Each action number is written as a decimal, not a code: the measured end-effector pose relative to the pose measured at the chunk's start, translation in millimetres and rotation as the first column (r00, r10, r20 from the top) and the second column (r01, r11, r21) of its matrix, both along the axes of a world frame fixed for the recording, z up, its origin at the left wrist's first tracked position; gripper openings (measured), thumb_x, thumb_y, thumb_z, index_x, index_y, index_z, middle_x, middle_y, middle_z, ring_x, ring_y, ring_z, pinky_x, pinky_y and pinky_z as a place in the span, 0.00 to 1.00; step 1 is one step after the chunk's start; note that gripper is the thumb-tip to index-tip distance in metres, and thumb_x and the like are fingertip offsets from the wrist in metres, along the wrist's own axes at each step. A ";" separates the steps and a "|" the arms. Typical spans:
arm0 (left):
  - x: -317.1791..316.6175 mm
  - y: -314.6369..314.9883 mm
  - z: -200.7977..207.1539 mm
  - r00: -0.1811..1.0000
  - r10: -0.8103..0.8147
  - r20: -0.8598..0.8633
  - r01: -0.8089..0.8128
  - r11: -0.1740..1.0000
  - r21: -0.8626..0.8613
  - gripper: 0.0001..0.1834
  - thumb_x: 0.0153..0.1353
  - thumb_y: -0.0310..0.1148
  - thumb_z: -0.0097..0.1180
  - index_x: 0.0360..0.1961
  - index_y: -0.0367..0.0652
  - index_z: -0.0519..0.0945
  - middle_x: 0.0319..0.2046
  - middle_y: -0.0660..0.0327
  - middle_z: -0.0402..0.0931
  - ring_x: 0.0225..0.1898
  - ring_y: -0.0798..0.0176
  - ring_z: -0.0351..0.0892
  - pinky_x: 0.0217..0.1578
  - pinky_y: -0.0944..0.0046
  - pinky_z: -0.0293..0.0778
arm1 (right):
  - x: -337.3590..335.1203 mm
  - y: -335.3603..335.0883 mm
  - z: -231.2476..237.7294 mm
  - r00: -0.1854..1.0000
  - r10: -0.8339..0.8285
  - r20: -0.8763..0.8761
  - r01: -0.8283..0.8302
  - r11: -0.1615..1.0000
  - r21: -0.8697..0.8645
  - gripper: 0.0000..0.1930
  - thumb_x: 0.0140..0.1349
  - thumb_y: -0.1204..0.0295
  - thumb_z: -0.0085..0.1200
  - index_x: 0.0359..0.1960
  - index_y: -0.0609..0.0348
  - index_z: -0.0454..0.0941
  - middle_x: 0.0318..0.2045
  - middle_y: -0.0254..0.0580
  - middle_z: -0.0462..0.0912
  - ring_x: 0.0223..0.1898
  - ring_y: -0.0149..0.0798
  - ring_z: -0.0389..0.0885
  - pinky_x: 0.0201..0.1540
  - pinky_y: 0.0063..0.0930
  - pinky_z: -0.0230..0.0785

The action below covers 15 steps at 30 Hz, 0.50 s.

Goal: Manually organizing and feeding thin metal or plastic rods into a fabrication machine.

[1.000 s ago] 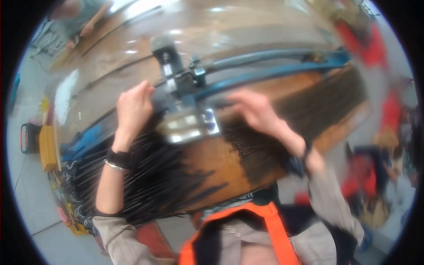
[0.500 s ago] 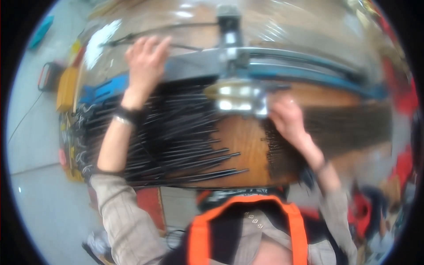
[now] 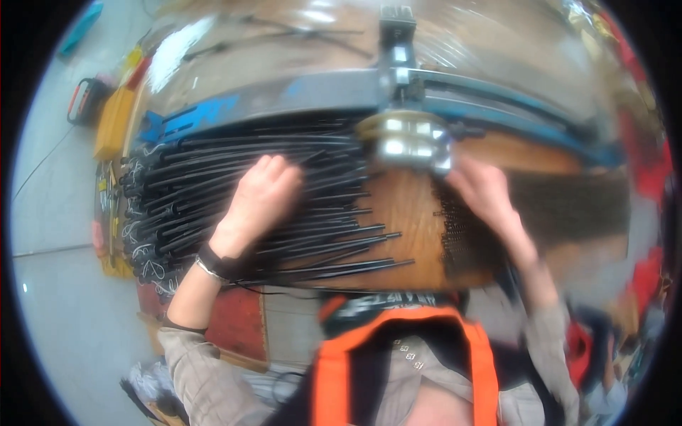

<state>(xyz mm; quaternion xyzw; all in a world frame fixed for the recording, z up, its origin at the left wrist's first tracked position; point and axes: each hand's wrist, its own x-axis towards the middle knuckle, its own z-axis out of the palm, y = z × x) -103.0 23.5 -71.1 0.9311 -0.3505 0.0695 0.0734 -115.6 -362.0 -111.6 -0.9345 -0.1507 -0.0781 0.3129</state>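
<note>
My left hand [image 3: 264, 197], blurred, is over a wide pile of black rods [image 3: 206, 206] with thin cords at their left ends. Its fingers bend downward, and I cannot make out whether they touch a rod. My right hand [image 3: 486, 190] is at the right side of a clamp-like machine head [image 3: 406, 140] with shiny metal faces. Its fingers are closed together near the machine's edge; what they hold is hidden. Beneath and beside that hand lies a dense bundle of thin dark rods [image 3: 547, 209].
A blue metal rail [image 3: 497, 106] runs behind the machine. Farther back, black rods [image 3: 284, 35] lie on a plastic-covered surface. Bare wooden tabletop [image 3: 405, 206] shows between the two piles. A yellow box [image 3: 114, 124] stands at the far left.
My left hand has come from the rail at the back down toward me, over the black rods. My right hand stays by the machine head. The whole view has shifted slightly.
</note>
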 end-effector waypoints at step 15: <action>-36.1 -21.3 -11.0 0.972 0.193 0.132 -0.205 0.975 0.083 0.14 0.52 0.32 0.68 0.38 0.45 0.77 0.35 0.59 0.72 0.42 0.56 0.72 0.43 0.55 0.66 | -5.4 4.0 18.7 0.969 0.089 -0.231 -0.063 0.991 0.117 0.10 0.63 0.66 0.60 0.38 0.59 0.84 0.28 0.50 0.84 0.31 0.45 0.84 0.36 0.36 0.75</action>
